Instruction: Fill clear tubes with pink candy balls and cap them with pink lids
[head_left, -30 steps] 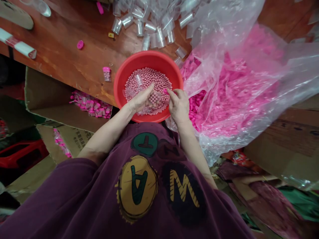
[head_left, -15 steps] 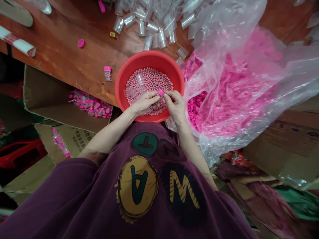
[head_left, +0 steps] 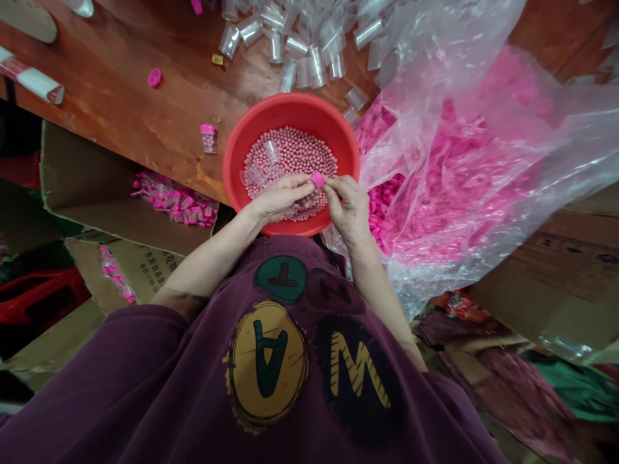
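A red bowl (head_left: 251, 129) full of small pink beads (head_left: 300, 151) sits at the near edge of a wooden table (head_left: 120, 96). Both my hands meet over its near rim. My left hand (head_left: 278, 196) is curled round a small clear vial filled with beads. My right hand (head_left: 348, 206) pinches a pink cap (head_left: 318, 180) against the top of that vial. A couple of loose clear vials (head_left: 271, 151) lie on the beads in the bowl.
A heap of empty clear vials (head_left: 300, 38) lies behind the bowl. A clear plastic bag of pink caps (head_left: 449, 167) fills the right. A capped filled vial (head_left: 208, 138) and a loose cap (head_left: 155, 77) rest on the table. A cardboard box with finished vials (head_left: 174, 203) stands below left.
My left hand has closed round the vial, and my right hand has brought the pink cap onto its top. The hands now touch.
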Demonstrator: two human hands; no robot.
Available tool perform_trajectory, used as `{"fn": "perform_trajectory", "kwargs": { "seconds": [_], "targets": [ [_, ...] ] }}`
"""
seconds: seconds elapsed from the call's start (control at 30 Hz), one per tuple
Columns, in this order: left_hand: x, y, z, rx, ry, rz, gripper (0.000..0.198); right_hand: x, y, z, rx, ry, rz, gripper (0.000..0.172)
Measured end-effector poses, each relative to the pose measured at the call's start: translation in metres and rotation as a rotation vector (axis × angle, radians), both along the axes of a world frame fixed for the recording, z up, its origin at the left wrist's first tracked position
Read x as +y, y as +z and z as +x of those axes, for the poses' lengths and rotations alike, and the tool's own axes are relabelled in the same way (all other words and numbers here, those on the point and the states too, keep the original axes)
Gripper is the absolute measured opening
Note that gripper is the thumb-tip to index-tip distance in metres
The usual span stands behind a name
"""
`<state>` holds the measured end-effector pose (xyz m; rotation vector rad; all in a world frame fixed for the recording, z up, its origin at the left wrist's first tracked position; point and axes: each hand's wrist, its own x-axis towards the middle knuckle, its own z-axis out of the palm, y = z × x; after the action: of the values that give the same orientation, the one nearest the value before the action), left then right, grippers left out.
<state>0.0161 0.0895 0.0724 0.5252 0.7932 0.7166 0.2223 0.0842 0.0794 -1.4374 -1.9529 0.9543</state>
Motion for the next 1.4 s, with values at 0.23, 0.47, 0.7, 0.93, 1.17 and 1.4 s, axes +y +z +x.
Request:
{"fn": "perform_trajectory", "kwargs": {
  "seconds": [0.23, 0.47, 0.7, 0.93, 1.17, 1.4],
  "targets": [
    [-0.009, -0.004, -0.001, -0.022, 0.028, -0.089, 0.055, -0.003, -0.002, -0.003, -0.050, 0.054, 0.093, 0.035],
    [-0.004, 0.017, -0.005, -0.056, -0.059, -0.081, 0.046, -0.001, 0.024, 0.001, 0.084, 0.012, 0.097, 0.025],
    [0.004, 0.026, 0.000, 0.031, -0.041, 0.062, 0.052, -0.005, 0.037, -0.004, 0.143, -0.097, 0.103, 0.024],
    [-0.001, 0.015, 0.001, 0.037, -0.015, -0.046, 0.041, -0.006, 0.034, -0.005, 0.063, -0.070, 0.042, 0.030],
    [-0.009, 0.013, 0.012, 0.012, 0.115, -0.120, 0.046, -0.013, 0.026, -0.004, 0.029, -0.038, -0.050, 0.037],
    [-0.009, 0.009, 0.002, 0.145, 0.091, -0.141, 0.031, -0.018, -0.011, -0.003, 0.226, -0.178, -0.217, 0.050]
  ]
}}
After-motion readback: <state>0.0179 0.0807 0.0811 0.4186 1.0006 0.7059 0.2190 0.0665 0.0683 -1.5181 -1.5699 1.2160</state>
